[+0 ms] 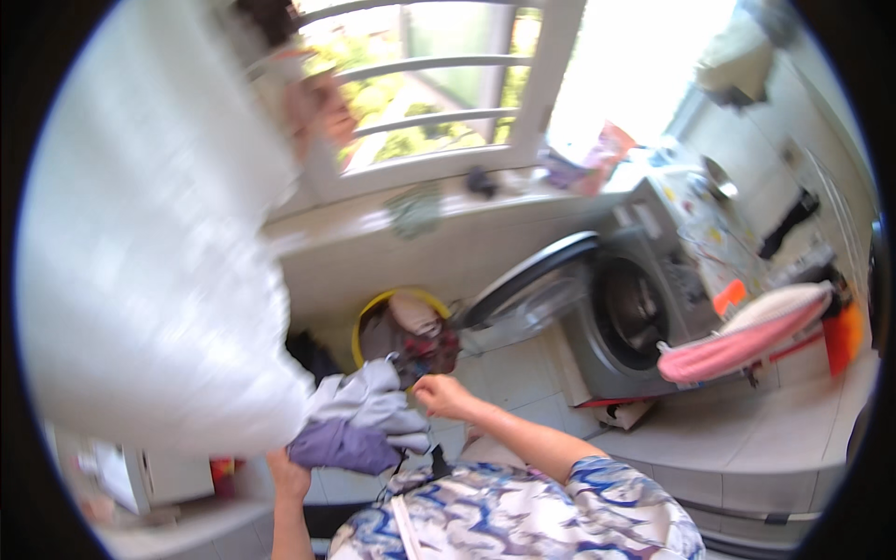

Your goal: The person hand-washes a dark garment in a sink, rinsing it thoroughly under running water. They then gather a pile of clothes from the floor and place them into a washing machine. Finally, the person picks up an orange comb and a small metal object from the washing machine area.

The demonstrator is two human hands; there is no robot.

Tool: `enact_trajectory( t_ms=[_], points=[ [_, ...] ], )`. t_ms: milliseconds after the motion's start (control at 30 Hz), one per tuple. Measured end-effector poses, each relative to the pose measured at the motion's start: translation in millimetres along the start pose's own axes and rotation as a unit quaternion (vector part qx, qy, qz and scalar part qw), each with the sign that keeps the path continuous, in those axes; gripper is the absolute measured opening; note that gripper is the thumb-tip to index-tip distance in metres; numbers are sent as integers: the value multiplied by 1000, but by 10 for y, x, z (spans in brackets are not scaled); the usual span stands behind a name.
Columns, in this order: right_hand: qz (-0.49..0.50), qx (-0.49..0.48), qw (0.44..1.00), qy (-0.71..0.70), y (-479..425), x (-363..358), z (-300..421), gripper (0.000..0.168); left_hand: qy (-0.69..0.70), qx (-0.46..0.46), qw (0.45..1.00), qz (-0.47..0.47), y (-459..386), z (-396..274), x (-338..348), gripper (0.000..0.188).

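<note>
My left hand [290,470], low at the left, holds a bundle of clothes against its fingers; some fingers are hidden by the fabric. In the bundle, a purple garment [346,448] lies below a light grey garment [371,399]. My right hand [442,396] hovers just right of the bundle with its fingers curled; blur hides whether they pinch anything. Beyond it on the floor stands a yellow-rimmed basket [355,339] with dark, red-patterned and pale clothes [413,315] inside. A large white cloth [161,280] hangs close on my left and overlaps the bundle's edge.
A grey front-loading washing machine [581,374] stands at the right, its round door [539,280] swung out towards the basket. A pink padded item [745,336] juts out before it. A barred window [427,119] and its sill [336,227], with small items, lie ahead.
</note>
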State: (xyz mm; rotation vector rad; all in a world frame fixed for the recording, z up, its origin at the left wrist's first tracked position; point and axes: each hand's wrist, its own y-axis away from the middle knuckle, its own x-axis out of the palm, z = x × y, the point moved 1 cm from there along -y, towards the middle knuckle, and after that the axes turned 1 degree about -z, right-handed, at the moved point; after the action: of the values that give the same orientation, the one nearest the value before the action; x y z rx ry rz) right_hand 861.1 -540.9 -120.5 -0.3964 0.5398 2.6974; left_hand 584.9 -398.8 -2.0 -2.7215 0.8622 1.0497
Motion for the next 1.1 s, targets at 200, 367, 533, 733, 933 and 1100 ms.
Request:
enact_trajectory(
  t_ms=[200,367,533,733,933,1100],
  points=[
    [164,103,980,51,-111,867,241,27,-65,47,985,-152,431,777,-669,23],
    [200,136,967,79,-244,1461,406,28,-68,-6,971,-227,709,1289,-1142,21],
    [222,137,962,84,-373,1753,709,28,-120,-22,951,-283,848,1671,-1442,25],
    [220,137,963,78,-787,1857,683,26,5,-144,913,-381,919,2181,-1619,40],
    [188,278,941,-43,-1724,2108,217,25,16,-254,871,-420,866,2318,-1726,29],
    [116,328,934,-75,-2509,2489,-152,27,-22,-271,879,-392,758,2298,-1726,35]
  ],
)
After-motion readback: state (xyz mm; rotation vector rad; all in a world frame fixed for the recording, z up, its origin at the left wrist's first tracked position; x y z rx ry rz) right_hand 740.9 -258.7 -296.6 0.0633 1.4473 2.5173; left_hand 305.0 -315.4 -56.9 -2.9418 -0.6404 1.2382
